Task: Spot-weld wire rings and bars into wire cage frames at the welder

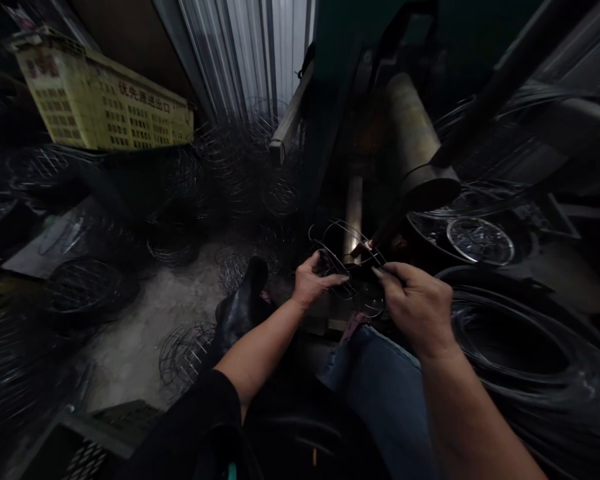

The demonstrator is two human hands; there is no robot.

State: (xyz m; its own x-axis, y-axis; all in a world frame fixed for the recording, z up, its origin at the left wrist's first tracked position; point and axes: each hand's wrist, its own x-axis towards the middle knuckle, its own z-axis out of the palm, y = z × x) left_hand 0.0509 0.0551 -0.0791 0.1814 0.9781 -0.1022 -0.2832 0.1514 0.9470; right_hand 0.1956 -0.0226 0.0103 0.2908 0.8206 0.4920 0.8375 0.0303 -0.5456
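Observation:
A round frame of thin bent wire [335, 253] lies between my two hands, against the metal rods of a machine. My left hand [310, 279] grips its near left side, thumb and fingers around the wire. On the other side, my right hand [420, 299] pinches a wire end between thumb and forefinger. Just beyond the hands a brass-coloured upright rod [354, 207] comes down behind the frame. A darker rod slants in from the thick metal cylinder [420, 143], its tip near a small bright spot on the wire. Dim light hides the frame's lower part.
Stacked wire frames [187, 353] lie on the floor at left. A yellow plastic crate [110, 100] stands at upper left, a dark crate [100, 433] at lower left. Coiled wire [520, 333] fills the right side, below a tub holding a shiny metal ring [480, 241].

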